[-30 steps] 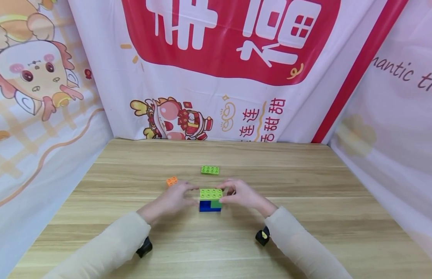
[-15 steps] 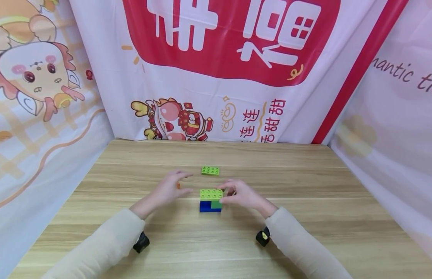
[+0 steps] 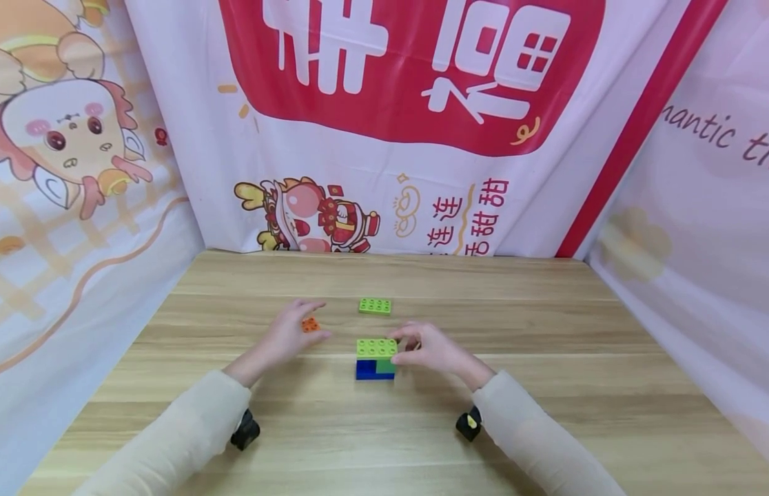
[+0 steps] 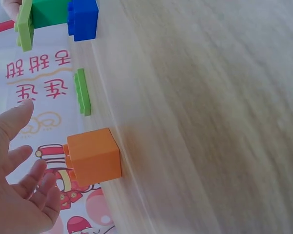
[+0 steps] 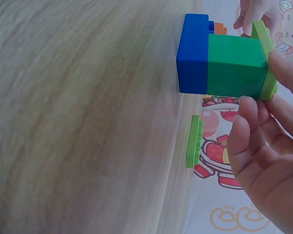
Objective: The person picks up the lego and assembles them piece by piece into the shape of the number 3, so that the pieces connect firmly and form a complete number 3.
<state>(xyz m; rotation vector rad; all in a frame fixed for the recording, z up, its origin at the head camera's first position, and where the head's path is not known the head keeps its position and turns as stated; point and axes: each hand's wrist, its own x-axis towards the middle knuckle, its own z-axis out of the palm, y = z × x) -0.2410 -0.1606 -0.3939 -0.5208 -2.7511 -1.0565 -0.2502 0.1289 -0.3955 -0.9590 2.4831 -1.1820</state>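
Observation:
Near the middle of the table stands a small stack in the head view: a long blue toy brick (image 3: 366, 375) at the bottom, a green brick (image 5: 236, 65) on its right half, and a light green studded plate (image 3: 375, 348) on top. My right hand (image 3: 431, 350) pinches the right end of that top plate between thumb and fingers. To the left, my left hand (image 3: 284, 333) has thumb and fingers spread around an orange brick (image 3: 310, 324). In the left wrist view a gap shows between the fingers and this orange brick (image 4: 94, 157).
A loose light green plate (image 3: 375, 306) lies behind the stack on the wooden table (image 3: 515, 310). Printed cloth hangs at the back (image 3: 397, 158) and on both sides. Black wrist devices (image 3: 468, 424) sit under the sleeves.
My left hand has moved left, away from the stack, and come to the orange brick. My right hand stays at the top plate, and the stack has not moved.

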